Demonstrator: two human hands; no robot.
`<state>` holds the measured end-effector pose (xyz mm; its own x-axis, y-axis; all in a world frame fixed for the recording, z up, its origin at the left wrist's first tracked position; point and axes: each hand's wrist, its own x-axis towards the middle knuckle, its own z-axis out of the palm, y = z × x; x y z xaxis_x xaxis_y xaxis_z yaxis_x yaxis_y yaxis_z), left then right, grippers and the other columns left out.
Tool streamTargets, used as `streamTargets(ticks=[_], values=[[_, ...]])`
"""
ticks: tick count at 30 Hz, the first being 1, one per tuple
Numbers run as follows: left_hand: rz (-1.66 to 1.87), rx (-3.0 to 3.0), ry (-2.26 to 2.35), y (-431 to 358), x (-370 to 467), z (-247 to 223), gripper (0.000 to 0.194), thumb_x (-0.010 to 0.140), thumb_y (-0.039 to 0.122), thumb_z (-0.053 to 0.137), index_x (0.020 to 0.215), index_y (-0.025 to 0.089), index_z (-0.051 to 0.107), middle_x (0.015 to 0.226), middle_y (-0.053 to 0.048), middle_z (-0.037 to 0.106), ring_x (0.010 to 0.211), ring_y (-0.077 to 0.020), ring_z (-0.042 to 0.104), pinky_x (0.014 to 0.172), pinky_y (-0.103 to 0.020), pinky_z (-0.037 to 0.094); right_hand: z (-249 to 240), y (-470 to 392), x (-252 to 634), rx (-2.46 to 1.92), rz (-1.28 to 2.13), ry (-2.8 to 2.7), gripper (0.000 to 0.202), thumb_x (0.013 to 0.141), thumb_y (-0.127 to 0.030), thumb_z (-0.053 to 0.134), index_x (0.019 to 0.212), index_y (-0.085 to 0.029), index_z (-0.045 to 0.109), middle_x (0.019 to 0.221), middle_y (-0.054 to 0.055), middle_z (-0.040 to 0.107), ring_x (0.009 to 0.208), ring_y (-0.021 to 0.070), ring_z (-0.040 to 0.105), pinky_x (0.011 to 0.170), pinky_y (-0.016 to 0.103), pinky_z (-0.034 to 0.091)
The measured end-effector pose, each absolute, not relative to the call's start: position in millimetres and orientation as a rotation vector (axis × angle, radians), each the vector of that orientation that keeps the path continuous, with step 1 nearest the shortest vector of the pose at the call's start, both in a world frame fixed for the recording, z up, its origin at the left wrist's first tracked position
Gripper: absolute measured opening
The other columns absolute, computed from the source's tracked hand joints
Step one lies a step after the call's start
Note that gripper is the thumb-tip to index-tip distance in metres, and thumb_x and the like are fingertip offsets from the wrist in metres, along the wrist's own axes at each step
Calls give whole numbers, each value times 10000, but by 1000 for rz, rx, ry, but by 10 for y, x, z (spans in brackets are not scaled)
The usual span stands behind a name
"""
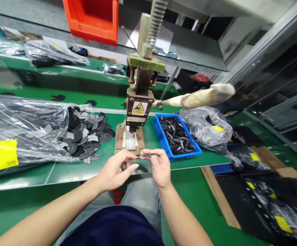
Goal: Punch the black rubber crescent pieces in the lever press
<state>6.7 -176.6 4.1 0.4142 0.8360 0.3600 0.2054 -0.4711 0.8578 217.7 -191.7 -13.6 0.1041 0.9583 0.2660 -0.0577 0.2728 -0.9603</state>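
Navy shirt (112, 227) fills btm ctr of frame, w/ jeans (144, 194) just above it. Right hand (161, 167), ctr of frame, has a small dark part (148, 155) pinched btwn thumb & fingers, grip closed. Part is thin, lies approx level just in front of the press base (119, 138). Left hand (119, 169), just L of it, has fingers curled, thumb apart from index; index tip reaches to the part's L end, but can't tell if it grips or only touches.

Both hands are at front edge of the green bench (68, 172). Lower R of frame: cardboard (221, 198) & bagged black goods (279, 201) w/ yellow labels.

Beyond the hands, a whitish block (130, 142) sits on the base, under the press (139, 118). R of base: blue tray (185, 155) full of black pcs (176, 133). L of base: heap of curved pcs (86, 136), grey & black, spilling from mouth of a big clear bag (35, 116), mid L of frame, yellow label on it.

Press has a warning label (139, 108) on its front; wrapped lever (207, 95) sticks out to R, above another clear bag (202, 124). Farther back, upper L: more bagged stuff (53, 53). Top of frame: orange bin (97, 32) on a grey shelf (189, 44).
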Motion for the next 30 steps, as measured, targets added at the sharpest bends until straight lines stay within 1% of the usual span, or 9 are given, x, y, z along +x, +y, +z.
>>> streamTargets(ticks=[2, 5, 9, 17, 22, 24, 26, 28, 30], values=[[1101, 1939, 839, -1774, 73, 43, 255, 988, 313, 684, 1223, 219, 653, 1040, -52, 699, 753, -129, 631, 709, -277, 555, -221, -1987, 2043, -953, 1012, -1181, 164, 995, -411, 613, 1087, -278, 638, 1204, 68, 752, 1120, 220, 741, 1008, 471, 627], [1145, 1952, 781, -1794, 60, 31, 227, 990, 268, 678, 1212, 223, 665, 1082, -68, 717, 787, -132, 656, 711, -272, 567, -329, -2016, 1955, -915, 1041, -1162, 122, 969, -387, 659, 1032, -285, 681, 1175, 55, 743, 1137, 213, 713, 1064, 467, 588], [1169, 1960, 778, -1797, 33, 25, 164, 992, 251, 671, 1153, 220, 684, 1033, -65, 723, 810, -141, 668, 698, -265, 572, -426, -2007, 1930, -903, 1055, -1152, 114, 974, -369, 648, 1041, -292, 699, 1157, 54, 729, 1104, 205, 703, 1034, 447, 591], [1160, 1975, 779, -1783, 24, -2, 190, 984, 243, 683, 1173, 229, 686, 1047, -77, 730, 826, -155, 679, 709, -281, 586, -508, -2013, 1930, -944, 1054, -1161, 128, 978, -379, 636, 1043, -295, 707, 1145, 61, 727, 1063, 210, 706, 1003, 452, 605], [1169, 2114, 786, -1630, -36, -32, 125, 1005, 205, 627, 1096, 236, 707, 1037, -77, 751, 960, -188, 715, 853, -332, 606, -453, -1966, 1928, -997, 1010, -1202, 145, 978, -341, 643, 1080, -291, 732, 1133, 63, 739, 1062, 207, 714, 959, 416, 625], [1168, 2163, 889, -1450, -107, -74, 106, 1013, 227, 615, 1050, 229, 713, 1028, -74, 756, 955, -185, 714, 869, -329, 601, -336, -1869, 2008, -1026, 968, -1205, 192, 978, -337, 641, 1143, -278, 722, 1141, 74, 740, 1035, 205, 718, 905, 396, 640], [1173, 2202, 1036, -1215, -191, -134, 115, 1017, 260, 609, 1027, 220, 716, 1039, -71, 759, 965, -185, 712, 883, -321, 592, -103, -1711, 2159, -1037, 892, -1186, 233, 981, -339, 634, 1201, -281, 686, 1170, 72, 723, 1029, 191, 710, 902, 387, 640], [1144, 2249, 1157, -970, -263, -202, 149, 1028, 285, 587, 1035, 217, 719, 1055, -65, 762, 985, -188, 713, 904, -321, 582, 272, -1516, 2346, -1018, 762, -1181, 268, 978, -359, 632, 1238, -295, 640, 1250, 70, 682, 1116, 191, 683, 988, 412, 618], [1083, 2320, 1236, -761, -304, -266, 185, 1043, 303, 561, 1050, 217, 724, 1078, -63, 762, 1019, -194, 714, 932, -326, 573, 761, -1329, 2505, -956, 495, -1256, 355, 979, -439, 606, 1302, -294, 572, 1336, 96, 632, 1197, 223, 667, 1059, 489, 592]])
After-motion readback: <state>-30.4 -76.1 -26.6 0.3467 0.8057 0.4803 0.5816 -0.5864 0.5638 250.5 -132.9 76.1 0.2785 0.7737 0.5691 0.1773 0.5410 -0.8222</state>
